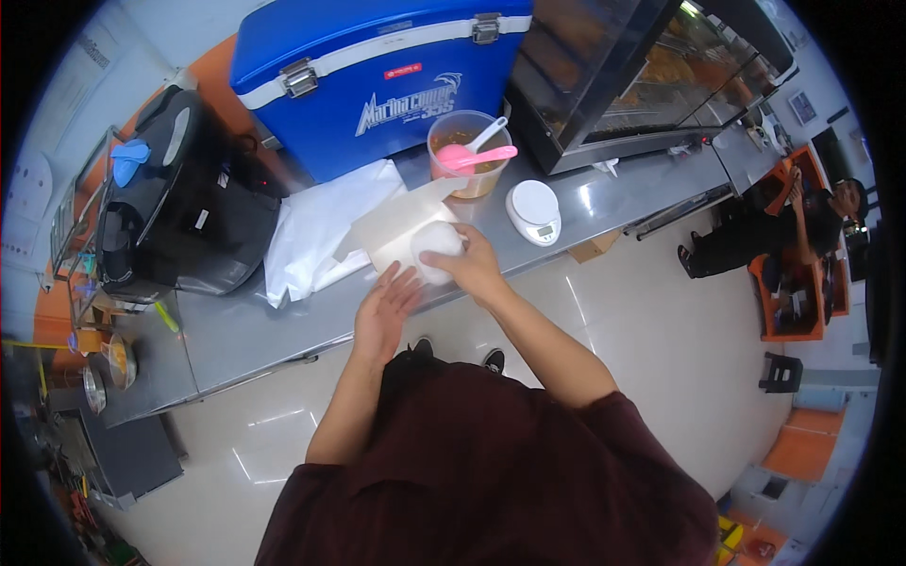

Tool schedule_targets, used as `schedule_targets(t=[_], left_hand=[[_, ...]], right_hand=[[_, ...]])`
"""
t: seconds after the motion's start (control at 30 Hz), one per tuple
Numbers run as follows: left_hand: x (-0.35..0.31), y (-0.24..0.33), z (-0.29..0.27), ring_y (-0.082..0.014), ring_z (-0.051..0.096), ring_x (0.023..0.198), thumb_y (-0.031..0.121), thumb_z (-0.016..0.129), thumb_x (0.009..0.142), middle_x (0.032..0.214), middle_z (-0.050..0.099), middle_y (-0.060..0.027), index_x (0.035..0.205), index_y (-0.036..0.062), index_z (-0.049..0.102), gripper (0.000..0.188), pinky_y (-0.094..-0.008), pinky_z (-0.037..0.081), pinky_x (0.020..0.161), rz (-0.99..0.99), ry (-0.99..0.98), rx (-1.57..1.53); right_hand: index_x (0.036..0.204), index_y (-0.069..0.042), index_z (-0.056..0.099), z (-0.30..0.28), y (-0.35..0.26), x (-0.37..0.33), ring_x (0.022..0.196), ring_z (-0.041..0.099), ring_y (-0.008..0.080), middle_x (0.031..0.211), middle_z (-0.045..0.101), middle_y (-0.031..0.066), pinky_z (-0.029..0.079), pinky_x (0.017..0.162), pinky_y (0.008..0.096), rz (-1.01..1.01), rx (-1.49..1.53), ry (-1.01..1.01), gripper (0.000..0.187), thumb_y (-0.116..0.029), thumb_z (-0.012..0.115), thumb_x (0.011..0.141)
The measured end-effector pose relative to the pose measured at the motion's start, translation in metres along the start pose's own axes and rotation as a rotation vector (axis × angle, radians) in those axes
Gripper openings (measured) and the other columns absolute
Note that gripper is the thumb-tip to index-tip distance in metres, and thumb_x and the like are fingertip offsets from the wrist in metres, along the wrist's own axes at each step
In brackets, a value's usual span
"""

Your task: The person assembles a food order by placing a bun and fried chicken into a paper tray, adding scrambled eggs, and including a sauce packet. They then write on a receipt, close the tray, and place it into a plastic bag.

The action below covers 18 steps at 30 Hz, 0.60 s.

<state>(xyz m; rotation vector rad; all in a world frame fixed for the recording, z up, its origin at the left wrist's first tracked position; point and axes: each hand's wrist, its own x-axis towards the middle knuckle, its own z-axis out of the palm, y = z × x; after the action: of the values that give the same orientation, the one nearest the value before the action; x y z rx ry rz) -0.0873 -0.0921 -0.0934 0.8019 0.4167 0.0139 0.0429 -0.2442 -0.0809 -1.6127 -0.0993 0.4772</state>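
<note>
Fingers [471, 238] of right hand [477, 268] curled round white lump [437, 245] at open box [401, 215]; left hand [381, 319] open, empty, fingers parted, beside box.

The cooler [326, 137] is bright blue, with a white band beneath its lid, silver latches [300, 78], a small red label [403, 71] and pale lettering. The tub [483, 183] is see-through over orange-brown contents; one spoon [472, 158] in it is pink, the other [487, 134] white. The scale [533, 206] is white with a greyish screen. The box [389, 231] is off-white, the rounded thing [436, 241] white, the bag [316, 231] white. The cooker [170, 231] is glossy black, the scoop [130, 160] light blue. The counter [245, 335] is silver-grey, the floor [651, 330] pale, the shirt [491, 481] plain dark maroon, the stool [781, 374] black.
</note>
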Motion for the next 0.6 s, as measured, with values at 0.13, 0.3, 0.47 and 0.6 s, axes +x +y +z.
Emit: schedule_targets(t=[0.13, 0.3, 0.47, 0.6], left_hand=[[-0.002, 0.026, -0.023, -0.0243, 0.054, 0.126, 0.019, 0.057, 0.099, 0.143, 0.054, -0.0147, 0.148, 0.0010, 0.042, 0.054, -0.0381, 0.043, 0.102, 0.151, 0.258, 0.179], [-0.015, 0.038, -0.063, -0.0231, 0.055, 0.125, 0.018, 0.058, 0.098, 0.143, 0.055, -0.0134, 0.146, 0.0020, 0.046, 0.051, -0.0370, 0.043, 0.101, 0.152, 0.329, 0.238], [-0.010, 0.022, -0.106, -0.0228, 0.055, 0.125, 0.020, 0.058, 0.098, 0.144, 0.054, -0.0125, 0.145, 0.0014, 0.047, 0.052, -0.0372, 0.043, 0.101, 0.044, 0.329, 0.218], [-0.003, 0.022, -0.105, -0.0232, 0.055, 0.124, 0.023, 0.059, 0.098, 0.143, 0.054, -0.0124, 0.145, 0.0004, 0.046, 0.055, -0.0382, 0.043, 0.102, -0.036, 0.276, 0.297]], right_hand=[[0.130, 0.002, 0.053, 0.033, 0.037, 0.053, 0.107, 0.067, 0.0300, 0.115, 0.066, 0.0216, 0.054, 0.091, 0.0360, -0.122, -0.442, 0.095, 0.081, -0.030, 0.090, 0.066], [0.135, 0.003, 0.045, 0.050, 0.050, 0.066, 0.109, 0.066, 0.0356, 0.116, 0.065, 0.0265, 0.052, 0.094, 0.0386, 0.043, -0.745, 0.016, 0.098, -0.043, 0.090, 0.062], [0.134, 0.006, 0.043, 0.045, 0.054, 0.075, 0.119, 0.058, 0.0392, 0.125, 0.059, 0.0253, 0.047, 0.101, 0.0436, 0.063, -0.724, -0.047, 0.097, -0.043, 0.088, 0.063], [0.132, 0.007, 0.049, 0.045, 0.055, 0.075, 0.118, 0.058, 0.0397, 0.123, 0.060, 0.0243, 0.046, 0.103, 0.0439, -0.012, -0.917, -0.082, 0.094, -0.052, 0.083, 0.066]])
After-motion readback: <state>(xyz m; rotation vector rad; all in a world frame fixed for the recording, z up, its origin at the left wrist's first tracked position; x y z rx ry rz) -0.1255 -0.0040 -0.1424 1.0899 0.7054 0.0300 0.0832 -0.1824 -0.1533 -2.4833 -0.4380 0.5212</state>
